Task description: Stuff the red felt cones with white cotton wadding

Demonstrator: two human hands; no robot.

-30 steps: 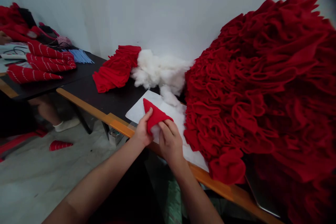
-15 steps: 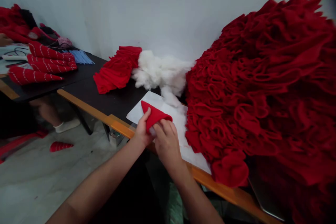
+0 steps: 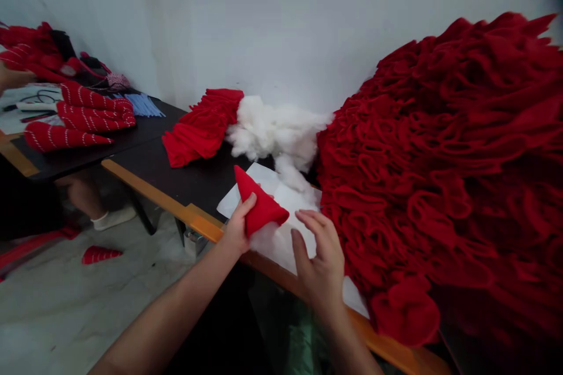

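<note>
My left hand [image 3: 240, 222] grips a red felt cone [image 3: 259, 205] by its near left side, thumb on top, with the point tilted away to the upper left. At the cone's wide end some white stuffing [image 3: 266, 235] shows. To the right of it, my right hand [image 3: 321, 255] is apart from the cone, fingers spread and nothing seen in them. Below the hands lies a white sheet [image 3: 281, 258] on the table edge. Just beyond is a heap of white fibre stuffing [image 3: 277, 129].
A tall pile of red felt pieces [image 3: 440, 187] rises at right. A smaller red stack [image 3: 202, 129] lies left of the stuffing. Further left are striped red cones [image 3: 92, 111], blue strips [image 3: 143, 105] and another person's hand [image 3: 13, 77]. One striped cone [image 3: 101, 254] is on the floor.
My right hand has come away from the cone's open end and moved right, its fingers spreading. The left hand keeps its hold on the cone. The view has shifted slightly.
</note>
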